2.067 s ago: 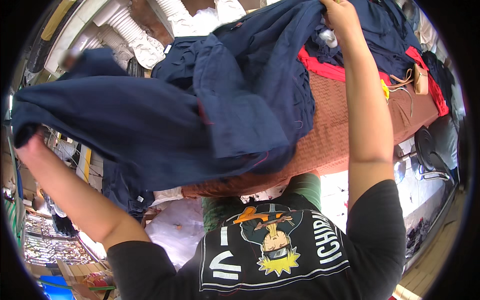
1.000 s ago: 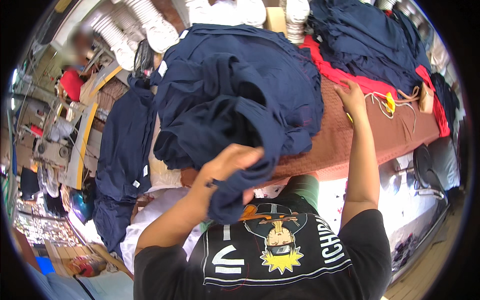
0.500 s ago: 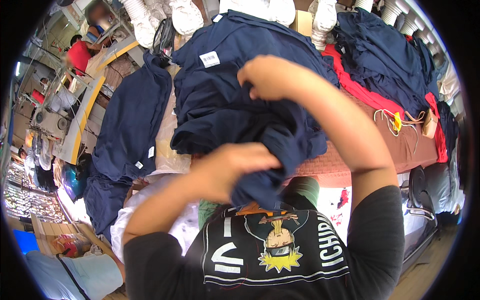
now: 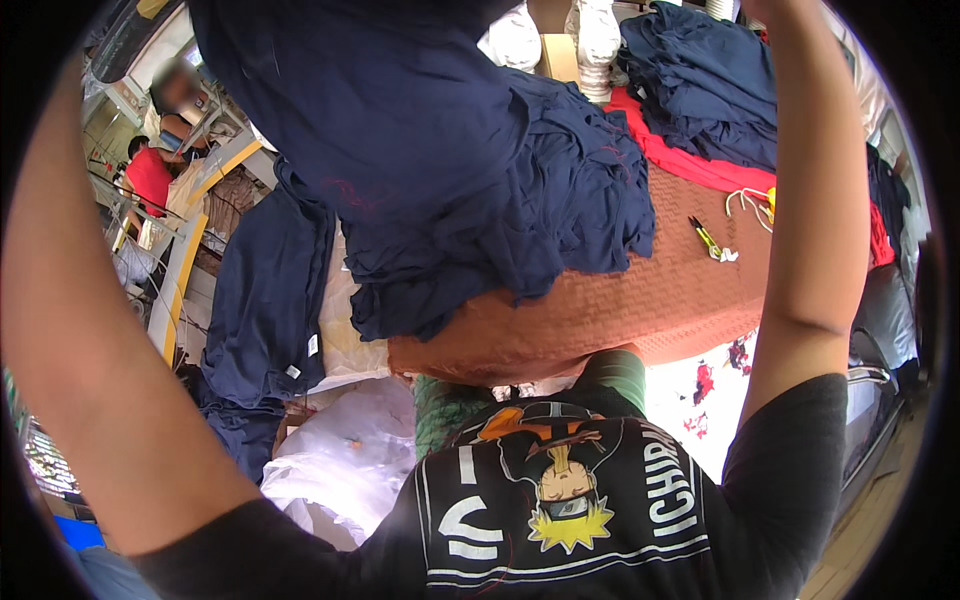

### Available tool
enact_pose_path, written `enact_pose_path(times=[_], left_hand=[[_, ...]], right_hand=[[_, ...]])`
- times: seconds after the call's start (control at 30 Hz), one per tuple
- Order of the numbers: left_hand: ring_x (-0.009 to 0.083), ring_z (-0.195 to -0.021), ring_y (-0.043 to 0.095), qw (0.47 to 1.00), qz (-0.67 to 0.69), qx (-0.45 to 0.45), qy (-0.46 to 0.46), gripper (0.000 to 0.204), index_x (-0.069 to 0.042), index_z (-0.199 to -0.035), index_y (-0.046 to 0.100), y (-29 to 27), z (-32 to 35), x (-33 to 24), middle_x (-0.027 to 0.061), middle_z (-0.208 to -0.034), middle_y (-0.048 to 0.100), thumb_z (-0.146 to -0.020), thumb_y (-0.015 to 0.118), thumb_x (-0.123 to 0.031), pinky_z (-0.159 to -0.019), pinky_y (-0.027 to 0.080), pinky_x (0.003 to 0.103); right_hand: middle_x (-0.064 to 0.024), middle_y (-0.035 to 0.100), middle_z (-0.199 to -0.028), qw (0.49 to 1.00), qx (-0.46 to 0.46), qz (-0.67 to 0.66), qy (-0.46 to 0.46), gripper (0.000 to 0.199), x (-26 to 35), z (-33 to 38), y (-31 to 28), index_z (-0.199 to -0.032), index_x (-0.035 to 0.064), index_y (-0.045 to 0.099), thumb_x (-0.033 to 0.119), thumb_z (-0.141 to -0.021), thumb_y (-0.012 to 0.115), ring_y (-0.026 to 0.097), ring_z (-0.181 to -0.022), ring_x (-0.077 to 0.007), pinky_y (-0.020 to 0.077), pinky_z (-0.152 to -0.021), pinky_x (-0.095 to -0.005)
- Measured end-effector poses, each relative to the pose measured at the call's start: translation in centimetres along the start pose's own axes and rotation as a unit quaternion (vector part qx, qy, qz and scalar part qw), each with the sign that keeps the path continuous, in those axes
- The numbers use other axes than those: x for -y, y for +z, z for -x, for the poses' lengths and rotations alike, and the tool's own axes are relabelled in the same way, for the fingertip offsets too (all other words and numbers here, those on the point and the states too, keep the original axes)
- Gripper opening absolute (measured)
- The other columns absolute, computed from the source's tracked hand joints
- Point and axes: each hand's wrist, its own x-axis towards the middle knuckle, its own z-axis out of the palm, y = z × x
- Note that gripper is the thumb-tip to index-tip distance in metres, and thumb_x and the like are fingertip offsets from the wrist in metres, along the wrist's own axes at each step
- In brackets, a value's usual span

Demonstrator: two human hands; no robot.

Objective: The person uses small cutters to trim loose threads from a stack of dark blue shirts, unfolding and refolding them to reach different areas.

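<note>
Both my arms reach up and apart. My left forearm [image 4: 100, 330] runs out past the left rim, and my right forearm [image 4: 820, 220] out past the top right, so neither hand shows. A wide navy cloth garment [image 4: 370, 120] hangs raised at the upper left centre, with loose reddish threads on its surface. Its top edge is cut off, and whether my hands hold it cannot be seen. Below and behind it lies a crumpled pile of navy garments [image 4: 590, 190] on the brown table cover [image 4: 560, 320].
A small yellow-and-black hand tool [image 4: 706, 238] lies on the cover. Beyond it are red cloth [image 4: 680, 160] and another navy pile [image 4: 700, 80]. More navy garments [image 4: 265, 300] lie at left, above a white plastic bag [image 4: 350, 450]. A person in red [image 4: 148, 178] sits far left.
My hands have gone from the pile up and outward, out of view. A navy garment is now spread and raised over the pile. The yellow-and-black tool has come into view.
</note>
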Motion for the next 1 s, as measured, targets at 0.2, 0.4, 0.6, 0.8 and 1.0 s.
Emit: enact_pose_path(times=[0.2, 0.4, 0.6, 0.8, 1.0], left_hand=[[0.0197, -0.113, 0.058, 0.973, 0.158, 0.166, 0.024, 0.055, -0.003, -0.107, 0.065, 7.3, 5.0, -8.9, 0.0101, -0.107, 0.066, -0.060, 0.045, 0.019, -0.100, 0.041, 0.032], [0.0246, -0.106, 0.059, 0.934, 0.270, 0.223, -0.065, 0.052, -0.002, -0.098, 0.065, 13.0, 14.9, -17.6, 0.0101, -0.102, 0.062, -0.056, 0.046, 0.024, -0.097, 0.042, 0.030], [0.0271, -0.104, 0.059, 0.948, 0.253, 0.150, -0.121, 0.041, -0.004, -0.096, 0.067, 13.2, 16.2, -18.9, 0.0089, -0.103, 0.063, -0.062, 0.058, 0.017, -0.095, 0.044, 0.032], [0.0228, -0.110, 0.057, 0.955, 0.216, 0.098, -0.176, 0.037, -0.006, -0.106, 0.065, 16.7, 18.2, -15.2, 0.0088, -0.120, 0.061, -0.069, 0.072, -0.003, -0.097, 0.042, 0.031], [0.0066, -0.088, 0.057, 0.799, 0.502, 0.131, -0.304, 0.042, -0.006, -0.108, 0.066, 16.5, 15.7, -14.5, -0.0015, -0.099, 0.063, -0.072, 0.047, 0.006, -0.082, 0.045, 0.021]], right_hand=[[0.0057, 0.058, -0.067, 0.945, 0.228, -0.119, 0.203, 0.019, -17.4, 10.9, 9.7, -0.078, 0.0121, 0.059, 0.025, -0.090, 0.067, 0.060, -0.050, -0.0071, 0.0368, -0.044, -0.0181], [-0.0002, 0.064, -0.077, 0.874, 0.200, -0.384, 0.221, 0.025, -23.2, 18.2, 15.0, -0.110, 0.0008, 0.062, 0.012, -0.089, 0.066, 0.062, -0.074, -0.0071, 0.0485, -0.071, -0.0226], [-0.0030, 0.063, -0.087, 0.882, 0.263, -0.310, 0.240, 0.048, -22.1, 17.5, 17.7, -0.126, -0.0007, 0.055, 0.024, -0.088, 0.071, 0.061, -0.074, -0.0088, 0.0483, -0.067, -0.0235], [-0.0029, 0.067, -0.093, 0.895, 0.116, -0.320, 0.288, 0.063, -18.8, 15.8, 21.2, -0.122, -0.0020, 0.057, 0.043, -0.083, 0.074, 0.061, -0.073, -0.0100, 0.0473, -0.066, -0.0236], [-0.0029, 0.069, -0.095, 0.828, 0.144, -0.456, 0.293, 0.036, -17.6, 11.8, 20.7, -0.110, 0.0031, 0.063, 0.033, -0.089, 0.068, 0.064, -0.076, -0.0090, 0.0499, -0.064, -0.0242]])
